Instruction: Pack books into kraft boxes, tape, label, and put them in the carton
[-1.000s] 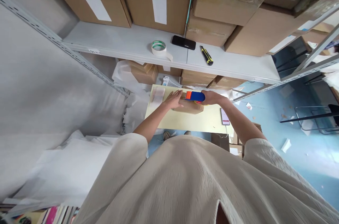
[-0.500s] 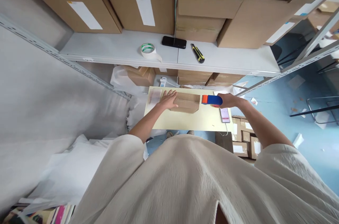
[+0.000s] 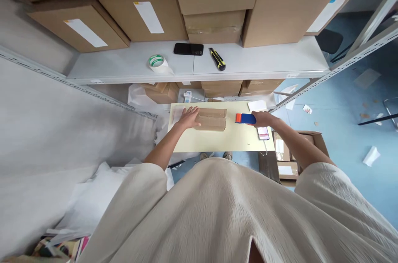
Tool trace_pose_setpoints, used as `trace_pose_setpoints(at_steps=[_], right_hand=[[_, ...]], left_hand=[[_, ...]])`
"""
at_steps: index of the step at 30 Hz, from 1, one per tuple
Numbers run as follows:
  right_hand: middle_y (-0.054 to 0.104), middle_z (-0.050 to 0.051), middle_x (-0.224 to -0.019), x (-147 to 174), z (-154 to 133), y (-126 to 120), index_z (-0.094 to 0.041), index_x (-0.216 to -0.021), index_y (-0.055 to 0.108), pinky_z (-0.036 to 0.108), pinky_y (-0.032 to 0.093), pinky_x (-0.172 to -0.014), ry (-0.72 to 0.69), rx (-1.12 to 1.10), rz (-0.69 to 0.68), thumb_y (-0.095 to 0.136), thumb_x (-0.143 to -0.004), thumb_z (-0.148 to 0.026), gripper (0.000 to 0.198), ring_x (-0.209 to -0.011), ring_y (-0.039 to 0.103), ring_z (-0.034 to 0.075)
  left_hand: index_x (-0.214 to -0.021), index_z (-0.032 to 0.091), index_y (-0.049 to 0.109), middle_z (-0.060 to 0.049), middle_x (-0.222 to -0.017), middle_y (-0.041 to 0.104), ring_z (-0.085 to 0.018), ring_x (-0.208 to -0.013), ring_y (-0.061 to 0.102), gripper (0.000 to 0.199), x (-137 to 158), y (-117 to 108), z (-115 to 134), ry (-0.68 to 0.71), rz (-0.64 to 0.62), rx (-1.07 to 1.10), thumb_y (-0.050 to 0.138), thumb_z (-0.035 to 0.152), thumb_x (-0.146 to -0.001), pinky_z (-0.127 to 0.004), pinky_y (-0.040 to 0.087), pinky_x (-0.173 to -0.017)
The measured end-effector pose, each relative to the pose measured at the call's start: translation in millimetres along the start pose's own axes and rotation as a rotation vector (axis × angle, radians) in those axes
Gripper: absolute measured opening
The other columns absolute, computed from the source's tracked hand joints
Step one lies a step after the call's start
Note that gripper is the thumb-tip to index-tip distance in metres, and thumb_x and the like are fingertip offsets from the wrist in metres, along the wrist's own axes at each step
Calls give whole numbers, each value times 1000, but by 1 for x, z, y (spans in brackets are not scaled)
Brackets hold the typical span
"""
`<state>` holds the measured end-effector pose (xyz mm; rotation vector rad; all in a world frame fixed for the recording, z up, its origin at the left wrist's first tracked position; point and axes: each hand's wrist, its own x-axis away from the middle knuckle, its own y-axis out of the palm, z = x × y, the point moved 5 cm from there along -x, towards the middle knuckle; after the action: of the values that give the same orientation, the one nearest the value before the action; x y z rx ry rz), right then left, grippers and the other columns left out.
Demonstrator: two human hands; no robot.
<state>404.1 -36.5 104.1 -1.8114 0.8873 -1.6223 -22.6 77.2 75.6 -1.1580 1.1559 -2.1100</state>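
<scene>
A small brown cardboard box (image 3: 212, 119) lies lengthwise on the pale yellow tabletop (image 3: 202, 143). Resting over its left end is my left hand (image 3: 189, 118), fingers stretched out. My right hand (image 3: 261, 119) is wrapped round the handle of a blue and orange tape dispenser (image 3: 246, 118), which is held just right of the box with a small gap between them. A phone with a lit screen (image 3: 263, 133) lies below my right hand, a cable running from it. White paper (image 3: 256, 105) is on the table behind that hand.
The grey shelf (image 3: 264, 58) beyond the table carries a tape roll (image 3: 156, 61), a black phone (image 3: 188, 49), a yellow-black utility knife (image 3: 217, 59) and large cartons (image 3: 280, 10). An open carton of smaller boxes (image 3: 287, 161) stands at lower right. White packing sheets (image 3: 90, 196) are piled at left.
My view has shifted. The box's near right corner looked slanted before and now looks square. The left hand stays on the box, and the right still holds the tape dispenser beside it.
</scene>
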Motion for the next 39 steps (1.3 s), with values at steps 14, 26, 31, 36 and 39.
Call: trace_pose_setpoints(at_steps=[14, 26, 31, 36, 39], right_hand=[[79, 26, -131, -47, -70, -6, -18, -140, 70, 54, 62, -101, -109, 80, 11, 93, -78, -24, 66, -122, 79, 47], [81, 27, -124, -57, -82, 9, -17, -127, 76, 59, 56, -106, -64, 112, 41, 95, -72, -23, 59, -125, 77, 50], [82, 21, -118, -57, -51, 33, -20, -131, 74, 45, 61, -90, 26, -17, 8, 95, -73, -39, 65, -108, 82, 40], [85, 18, -110, -51, -9, 58, -21, -117, 77, 37, 60, -77, 101, -264, -17, 84, -86, -67, 57, -99, 81, 35], [85, 21, -118, -45, 0, 72, -18, -122, 76, 35, 59, -80, 152, -382, 19, 57, -107, -63, 52, -102, 81, 33]], left_hand=[[-183, 18, 32, -22, -193, 20, -36, -179, 25, 119, -2, 3, -3, 7, -5, 72, 89, 54, -86, -45, 24, -144], [-182, 18, 35, -22, -192, 23, -39, -178, 28, 119, -3, -1, -4, 6, 2, 69, 90, 54, -83, -46, 30, -143], [-181, 18, 36, -22, -192, 24, -39, -177, 33, 118, 0, -3, -3, 21, 6, 73, 90, 51, -82, -45, 32, -142], [-180, 16, 38, -21, -192, 24, -38, -177, 32, 118, 0, -3, -3, -1, 2, 74, 92, 46, -80, -42, 31, -142], [-181, 17, 37, -21, -192, 24, -37, -178, 30, 117, -1, -2, -3, 5, 5, 81, 91, 48, -82, -44, 30, -142]])
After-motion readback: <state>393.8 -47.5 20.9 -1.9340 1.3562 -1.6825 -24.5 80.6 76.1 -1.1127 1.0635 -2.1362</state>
